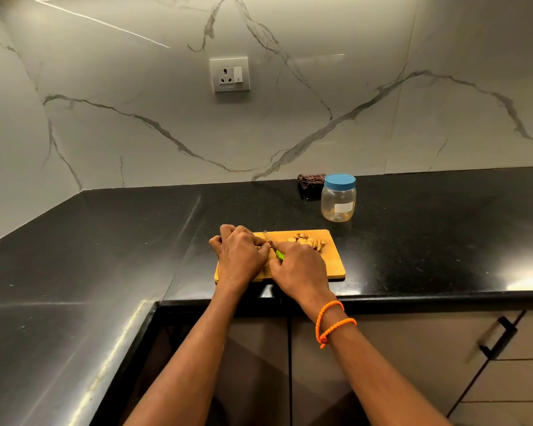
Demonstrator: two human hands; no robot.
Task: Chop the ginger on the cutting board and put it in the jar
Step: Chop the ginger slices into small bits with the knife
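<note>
A wooden cutting board (330,262) lies near the front edge of the black counter. Chopped ginger pieces (306,241) are piled at its far right. My left hand (239,256) has curled fingers pressing down a piece of ginger (258,247), which is mostly hidden under them. My right hand (299,269) grips a small knife (271,243) with a green handle, its blade pointing away beside my left fingers. A clear plastic jar (338,202) with a blue lid on stands behind the board to the right.
A dark folded cloth (310,181) lies against the marble wall behind the jar. A wall socket (230,75) sits above. The black counter (105,241) wraps round to the left. Cabinet doors and a drawer handle (499,339) are below.
</note>
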